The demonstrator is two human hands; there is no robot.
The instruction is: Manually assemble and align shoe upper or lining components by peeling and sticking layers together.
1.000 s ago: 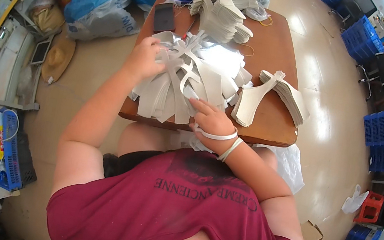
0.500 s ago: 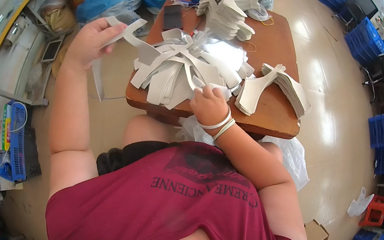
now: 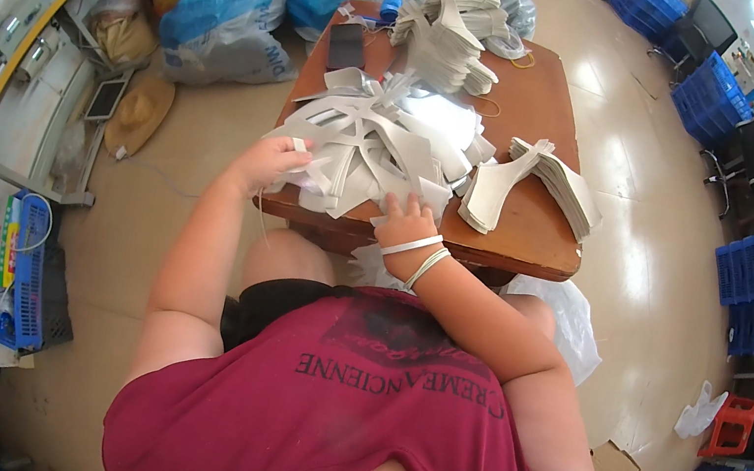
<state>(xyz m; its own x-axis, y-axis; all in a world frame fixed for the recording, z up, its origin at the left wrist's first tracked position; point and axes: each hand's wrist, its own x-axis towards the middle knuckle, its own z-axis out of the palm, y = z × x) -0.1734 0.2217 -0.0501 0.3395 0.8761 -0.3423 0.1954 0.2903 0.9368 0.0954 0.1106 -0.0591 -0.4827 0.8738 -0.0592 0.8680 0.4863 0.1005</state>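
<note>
Back mid-frame, our left hand (image 3: 263,163) pinches a white strip (image 3: 298,145), joining our spread-fingered right hand (image 3: 406,229) at the pile (image 3: 392,143).

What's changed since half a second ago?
The left hand has swung right, from left of the table to the left edge of the white pile, holding a pale strip. The right hand has uncurled at the near edge. The angled stack and dark phone stayed put.

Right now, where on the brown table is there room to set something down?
Bare tabletop lies between the far stack and the right stack; a narrow strip fronts the right stack. Loose white pieces crowd the near left, the left hand and right hand at their edge.
</note>
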